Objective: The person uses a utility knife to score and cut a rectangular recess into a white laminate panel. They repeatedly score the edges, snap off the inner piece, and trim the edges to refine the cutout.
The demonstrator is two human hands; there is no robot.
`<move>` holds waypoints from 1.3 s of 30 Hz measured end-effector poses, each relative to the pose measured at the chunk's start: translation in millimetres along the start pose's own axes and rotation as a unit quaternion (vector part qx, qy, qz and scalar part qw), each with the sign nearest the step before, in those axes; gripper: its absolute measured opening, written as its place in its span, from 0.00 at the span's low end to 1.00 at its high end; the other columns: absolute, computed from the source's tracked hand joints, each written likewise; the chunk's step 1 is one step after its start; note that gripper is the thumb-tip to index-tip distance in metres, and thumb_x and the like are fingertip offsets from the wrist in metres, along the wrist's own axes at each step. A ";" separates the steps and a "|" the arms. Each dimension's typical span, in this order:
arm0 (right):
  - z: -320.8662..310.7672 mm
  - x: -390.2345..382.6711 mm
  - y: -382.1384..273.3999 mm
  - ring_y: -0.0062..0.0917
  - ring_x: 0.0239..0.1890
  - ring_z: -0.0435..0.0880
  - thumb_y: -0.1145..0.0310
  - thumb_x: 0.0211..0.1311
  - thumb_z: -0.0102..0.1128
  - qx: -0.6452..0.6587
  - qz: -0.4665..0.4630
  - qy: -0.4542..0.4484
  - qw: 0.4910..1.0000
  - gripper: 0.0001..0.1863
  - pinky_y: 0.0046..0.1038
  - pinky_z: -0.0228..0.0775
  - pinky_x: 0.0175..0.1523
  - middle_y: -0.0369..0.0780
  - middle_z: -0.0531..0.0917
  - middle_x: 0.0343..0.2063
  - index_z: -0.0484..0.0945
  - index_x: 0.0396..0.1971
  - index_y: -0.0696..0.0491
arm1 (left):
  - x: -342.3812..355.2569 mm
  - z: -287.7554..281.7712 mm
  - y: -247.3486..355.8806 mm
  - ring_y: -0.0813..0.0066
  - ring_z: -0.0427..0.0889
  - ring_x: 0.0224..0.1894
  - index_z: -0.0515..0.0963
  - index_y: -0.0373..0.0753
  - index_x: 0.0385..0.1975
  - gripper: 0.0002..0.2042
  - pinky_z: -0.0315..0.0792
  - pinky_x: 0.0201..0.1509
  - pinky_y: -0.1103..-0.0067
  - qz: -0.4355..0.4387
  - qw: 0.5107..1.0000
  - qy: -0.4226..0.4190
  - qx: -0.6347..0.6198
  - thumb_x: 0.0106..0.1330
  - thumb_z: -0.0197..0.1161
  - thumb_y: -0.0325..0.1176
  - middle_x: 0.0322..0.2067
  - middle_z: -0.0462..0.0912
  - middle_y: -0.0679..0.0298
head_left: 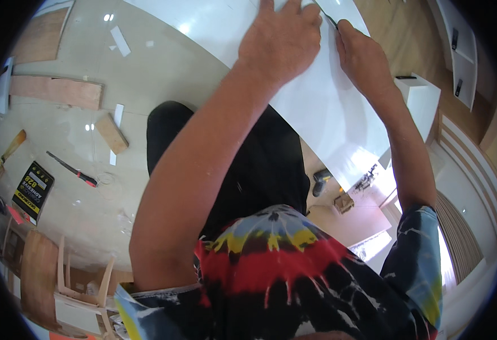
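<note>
A large glossy white panel (310,99) lies across in front of me, over my dark-trousered legs. My left hand (282,42) rests on its upper part, fingers spread, the tips cut off by the top edge of the view. Close by on the right, my right hand (367,65) is closed around a thin dark tool (330,20). The tool is slim and runs from the right thumb and forefinger up toward the left fingers. Its exact kind is too small to make out.
On the tiled floor to the left are a red-handled hand saw (73,169), a wood block (112,134), a plank (56,91), a brush (15,144) and a black-and-yellow can (33,192). A power drill (320,182) lies beyond the panel's lower edge. A white cabinet (421,102) stands right.
</note>
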State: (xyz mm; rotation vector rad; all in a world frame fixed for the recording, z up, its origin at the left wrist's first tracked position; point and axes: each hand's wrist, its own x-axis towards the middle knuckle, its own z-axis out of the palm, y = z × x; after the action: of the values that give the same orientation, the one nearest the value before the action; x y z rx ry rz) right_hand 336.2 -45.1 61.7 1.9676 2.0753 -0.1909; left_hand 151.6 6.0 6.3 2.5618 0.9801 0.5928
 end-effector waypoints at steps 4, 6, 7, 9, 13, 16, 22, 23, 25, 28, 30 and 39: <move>7.4 -9.2 15.1 0.45 0.31 0.85 0.67 0.75 0.51 0.016 -0.027 0.032 0.999 0.08 0.45 0.77 0.38 0.49 0.84 0.30 0.73 0.39 0.57 | -6.1 2.6 2.7 0.59 0.72 0.67 0.82 0.35 0.49 0.15 0.56 0.75 0.48 0.004 1.000 0.020 -0.005 0.69 0.53 0.32 0.52 0.82 0.57; 7.7 -9.9 17.6 0.45 0.31 0.85 0.66 0.76 0.51 0.023 -0.037 0.031 0.999 0.08 0.44 0.76 0.38 0.49 0.84 0.30 0.73 0.39 0.56 | -2.5 2.7 0.5 0.60 0.72 0.67 0.82 0.36 0.49 0.15 0.55 0.75 0.48 0.001 1.000 -0.007 0.013 0.69 0.53 0.32 0.51 0.82 0.58; 5.5 -7.2 18.4 0.45 0.31 0.85 0.66 0.76 0.51 0.025 -0.042 0.030 0.998 0.08 0.44 0.77 0.38 0.49 0.84 0.29 0.73 0.40 0.56 | -1.5 1.9 1.1 0.60 0.71 0.67 0.82 0.36 0.49 0.15 0.55 0.75 0.48 -0.002 1.000 -0.023 0.021 0.69 0.53 0.32 0.51 0.81 0.58; 5.4 -9.3 17.0 0.45 0.30 0.85 0.65 0.77 0.51 0.027 -0.037 0.022 0.999 0.09 0.44 0.77 0.38 0.49 0.84 0.29 0.74 0.40 0.55 | -3.8 1.0 3.5 0.60 0.72 0.67 0.82 0.36 0.49 0.15 0.55 0.75 0.48 -0.003 1.000 -0.029 0.009 0.69 0.53 0.32 0.50 0.81 0.58; 6.2 -7.1 17.6 0.44 0.30 0.85 0.64 0.77 0.52 0.011 -0.034 0.031 0.999 0.09 0.43 0.78 0.38 0.48 0.84 0.27 0.74 0.41 0.55 | -1.6 2.4 0.6 0.59 0.72 0.66 0.82 0.36 0.50 0.15 0.55 0.75 0.48 0.003 1.000 0.003 -0.003 0.69 0.53 0.32 0.50 0.81 0.58; 6.0 -6.2 16.4 0.44 0.30 0.85 0.64 0.77 0.51 0.009 -0.035 0.030 0.999 0.09 0.43 0.78 0.38 0.48 0.85 0.28 0.74 0.41 0.55 | -2.3 1.8 0.9 0.59 0.72 0.65 0.82 0.36 0.49 0.15 0.55 0.75 0.49 0.002 1.000 -0.007 -0.004 0.69 0.53 0.32 0.50 0.81 0.58; 5.6 -7.4 15.2 0.44 0.30 0.85 0.64 0.77 0.51 0.006 -0.039 0.029 0.999 0.09 0.43 0.78 0.39 0.47 0.85 0.28 0.74 0.41 0.55 | -1.3 1.0 1.4 0.59 0.72 0.65 0.83 0.35 0.49 0.15 0.54 0.75 0.49 -0.001 1.000 -0.003 -0.012 0.70 0.52 0.31 0.50 0.81 0.57; 4.5 -6.6 14.9 0.44 0.30 0.85 0.64 0.77 0.51 0.006 -0.038 0.024 0.999 0.09 0.43 0.78 0.39 0.47 0.85 0.28 0.74 0.41 0.55 | -0.7 -0.1 1.2 0.59 0.72 0.65 0.83 0.35 0.49 0.15 0.54 0.75 0.49 -0.003 1.000 -0.012 -0.015 0.70 0.52 0.31 0.50 0.81 0.57; 3.4 -5.6 13.7 0.44 0.31 0.85 0.64 0.77 0.51 0.006 -0.030 0.014 0.999 0.09 0.43 0.77 0.39 0.47 0.85 0.28 0.74 0.40 0.54 | -1.0 -1.9 1.1 0.59 0.72 0.66 0.82 0.34 0.49 0.15 0.54 0.75 0.49 -0.006 0.999 -0.030 -0.020 0.71 0.52 0.31 0.50 0.81 0.57; 1.7 -4.2 14.0 0.44 0.31 0.85 0.65 0.76 0.51 -0.002 -0.034 0.014 0.999 0.09 0.44 0.77 0.39 0.47 0.85 0.28 0.74 0.40 0.54 | -1.5 -1.5 1.1 0.59 0.71 0.67 0.82 0.34 0.50 0.15 0.54 0.76 0.49 -0.003 0.999 -0.027 -0.017 0.71 0.51 0.31 0.50 0.81 0.57; 2.6 -3.3 12.7 0.44 0.31 0.85 0.65 0.76 0.51 -0.001 -0.036 0.020 0.999 0.09 0.44 0.77 0.39 0.48 0.85 0.28 0.74 0.40 0.55 | -2.5 -2.5 0.9 0.59 0.71 0.67 0.82 0.34 0.50 0.15 0.54 0.76 0.49 0.001 1.000 -0.026 -0.002 0.71 0.52 0.31 0.50 0.81 0.57; 2.4 -3.6 0.9 0.45 0.32 0.87 0.67 0.75 0.50 -0.023 0.007 -0.007 1.000 0.08 0.45 0.78 0.39 0.49 0.85 0.28 0.73 0.40 0.57 | -3.7 2.3 1.4 0.57 0.71 0.67 0.82 0.33 0.49 0.14 0.55 0.75 0.47 0.011 1.000 -0.011 0.001 0.71 0.52 0.30 0.52 0.80 0.55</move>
State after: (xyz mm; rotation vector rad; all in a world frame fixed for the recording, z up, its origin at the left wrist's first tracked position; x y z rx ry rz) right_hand 337.4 -49.2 60.5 1.9481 2.0386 -0.1525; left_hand 151.0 2.1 3.9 2.5784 0.9456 0.5680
